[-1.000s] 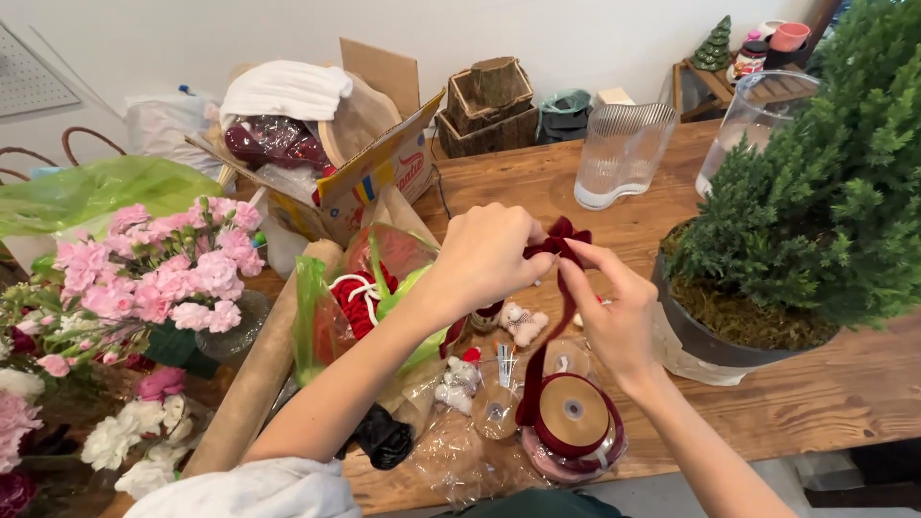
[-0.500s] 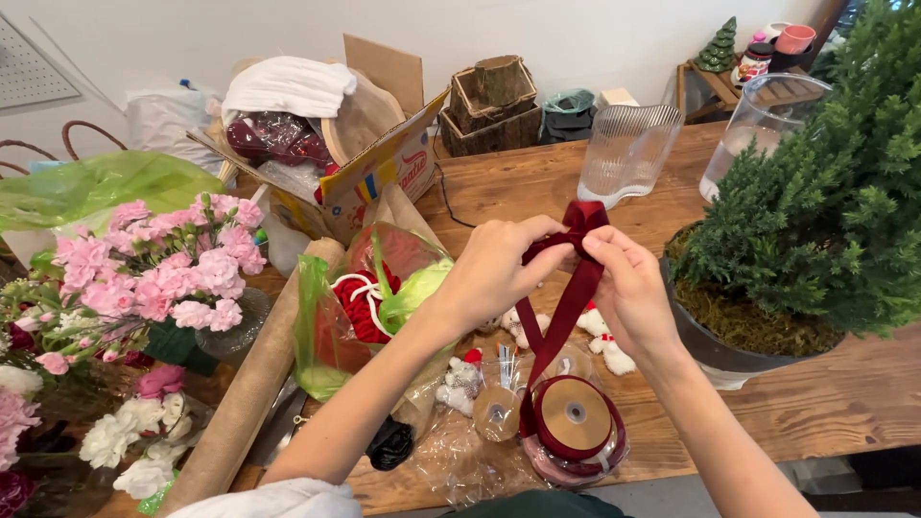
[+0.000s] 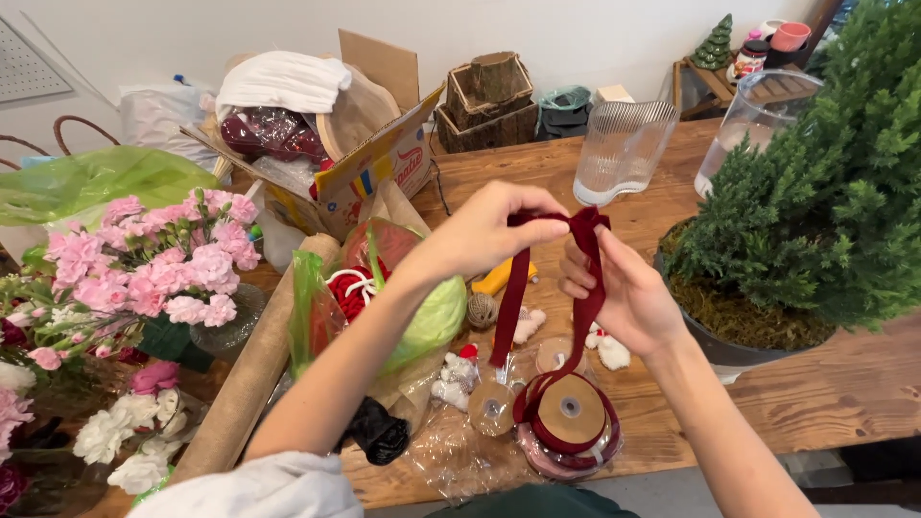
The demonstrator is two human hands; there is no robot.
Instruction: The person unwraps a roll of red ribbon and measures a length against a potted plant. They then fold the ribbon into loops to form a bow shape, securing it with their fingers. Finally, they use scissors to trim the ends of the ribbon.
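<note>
While the left hand and right hand pinch a dark red ribbon in the air above the tabletop, its strands hang to the spool near the front edge. The potted tree crowds the right; a glass vase stands beyond, pink flowers left.
</note>
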